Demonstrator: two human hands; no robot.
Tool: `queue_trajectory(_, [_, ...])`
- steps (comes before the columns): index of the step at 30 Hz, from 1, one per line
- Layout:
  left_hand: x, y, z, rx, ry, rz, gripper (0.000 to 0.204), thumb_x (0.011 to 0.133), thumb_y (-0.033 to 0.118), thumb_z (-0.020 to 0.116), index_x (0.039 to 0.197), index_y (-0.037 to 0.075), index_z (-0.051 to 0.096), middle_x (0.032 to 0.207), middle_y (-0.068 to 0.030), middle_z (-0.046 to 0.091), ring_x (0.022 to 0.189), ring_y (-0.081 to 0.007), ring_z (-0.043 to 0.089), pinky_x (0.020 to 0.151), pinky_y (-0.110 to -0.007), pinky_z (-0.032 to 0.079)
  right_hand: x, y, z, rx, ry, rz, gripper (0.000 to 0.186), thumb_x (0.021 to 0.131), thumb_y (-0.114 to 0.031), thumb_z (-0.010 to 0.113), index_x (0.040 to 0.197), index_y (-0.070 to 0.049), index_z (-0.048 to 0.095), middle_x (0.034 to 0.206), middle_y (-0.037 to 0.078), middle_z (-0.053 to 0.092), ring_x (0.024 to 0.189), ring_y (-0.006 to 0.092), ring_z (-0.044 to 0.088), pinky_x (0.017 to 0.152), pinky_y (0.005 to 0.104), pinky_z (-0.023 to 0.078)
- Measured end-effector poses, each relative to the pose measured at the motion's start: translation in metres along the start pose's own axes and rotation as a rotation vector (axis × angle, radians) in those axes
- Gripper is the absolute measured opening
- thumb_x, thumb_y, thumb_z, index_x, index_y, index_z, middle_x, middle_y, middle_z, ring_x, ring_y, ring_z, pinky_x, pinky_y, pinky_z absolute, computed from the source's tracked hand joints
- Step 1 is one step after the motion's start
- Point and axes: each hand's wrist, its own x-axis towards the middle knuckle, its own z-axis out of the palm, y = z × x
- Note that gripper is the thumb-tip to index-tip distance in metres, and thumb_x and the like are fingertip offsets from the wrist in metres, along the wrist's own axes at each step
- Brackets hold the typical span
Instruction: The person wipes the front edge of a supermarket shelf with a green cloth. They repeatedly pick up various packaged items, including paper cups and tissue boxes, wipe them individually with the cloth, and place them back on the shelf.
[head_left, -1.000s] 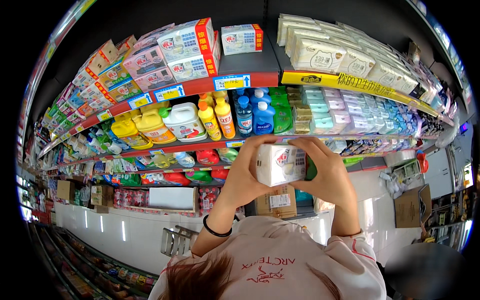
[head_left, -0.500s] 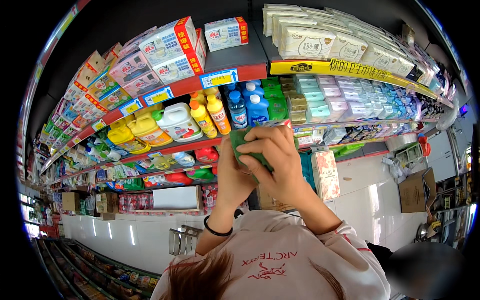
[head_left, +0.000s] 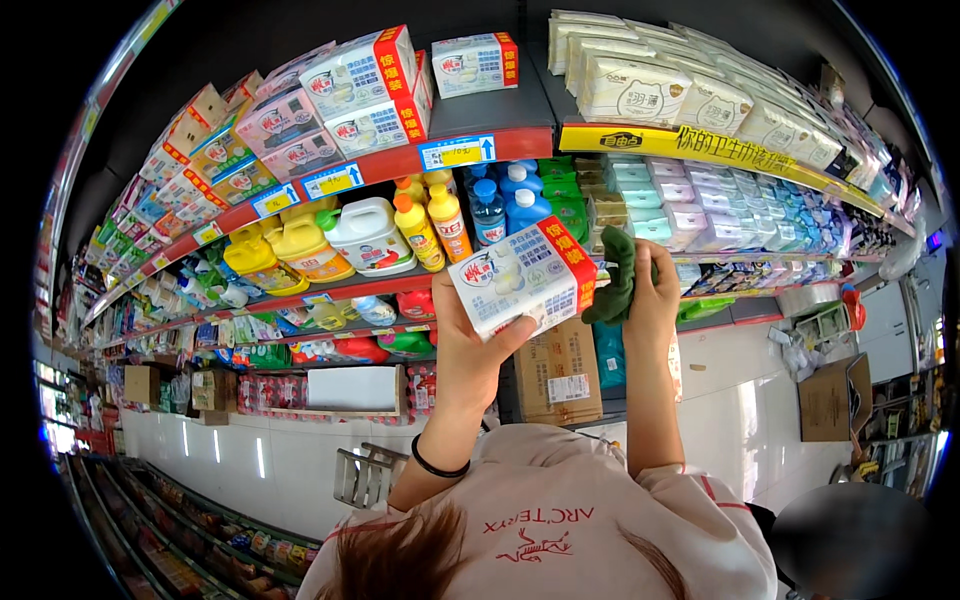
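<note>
Green cloth [head_left: 618, 283] rightward, beside box [head_left: 522, 276]

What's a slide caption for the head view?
Left hand holding a box, right hand a green cloth, in front of stocked shelves.

From my remote station I see a pale pinkish shirt [head_left: 595, 475] with red lettering [head_left: 541, 521] and a red emblem [head_left: 541, 548]. Red piping [head_left: 710, 489] trims the right sleeve [head_left: 688, 490]. A black band [head_left: 437, 466] circles the left wrist [head_left: 447, 432]; left hand [head_left: 468, 352] and right hand [head_left: 655, 298] are bare. Long hair [head_left: 400, 550] hangs loose.
</note>
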Motion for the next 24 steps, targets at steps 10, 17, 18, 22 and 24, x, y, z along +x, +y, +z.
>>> queue_trajectory(10, [0.004,-0.024,0.011,-0.182,0.103,-0.241,0.066,0.094,0.049,0.058,0.144,0.009,0.041,0.136,-0.0099,0.056,0.127,-0.0249,0.055,0.103,-0.046,0.048,-0.040,-0.031,0.054,-0.506,-0.063,-1.011,0.024,0.080,0.005,0.072,0.102,-0.005,0.070,0.111,0.010,0.065,0.099,0.0312,0.058,0.088,0.0390,0.046])
queue_trajectory(17, [0.005,-0.021,-0.003,-0.310,0.147,-0.351,0.057,0.096,0.050,0.054,0.134,0.008,0.050,0.123,-0.0050,0.062,0.112,-0.0188,0.059,0.097,-0.035,0.049,-0.077,-0.003,0.051,-0.537,-0.489,-1.094,0.029,0.075,0.003,0.070,0.101,-0.007,0.070,0.107,0.007,0.065,0.095,0.0257,0.061,0.086,0.0361,0.043])
queue_trajectory(18, [0.005,-0.023,0.001,-0.270,0.190,-0.310,0.057,0.096,0.050,0.054,0.134,0.008,0.050,0.123,-0.0051,0.062,0.113,-0.0189,0.059,0.097,-0.036,0.049,-0.069,-0.007,0.047,-0.565,-0.509,-1.114,0.028,0.075,0.003,0.069,0.101,-0.007,0.070,0.107,0.008,0.066,0.095,0.0259,0.061,0.086,0.0362,0.044])
queue_trajectory(22, [0.001,-0.023,0.010,-0.166,0.154,-0.226,0.061,0.095,0.048,0.056,0.142,0.010,0.045,0.135,-0.0068,0.057,0.122,-0.0222,0.055,0.101,-0.045,0.045,-0.029,-0.014,0.043,-0.532,-0.266,-1.022,0.032,0.074,-0.003,0.064,0.105,-0.005,0.066,0.111,0.010,0.065,0.100,0.0271,0.060,0.087,0.0393,0.042])
queue_trajectory(24, [-0.001,-0.024,0.010,-0.168,0.140,-0.230,0.061,0.095,0.047,0.057,0.142,0.010,0.045,0.135,-0.0067,0.057,0.123,-0.0222,0.055,0.102,-0.044,0.044,-0.027,-0.016,0.045,-0.549,-0.191,-1.005,0.032,0.074,-0.002,0.064,0.105,-0.004,0.067,0.111,0.011,0.065,0.100,0.0278,0.059,0.086,0.0396,0.043])
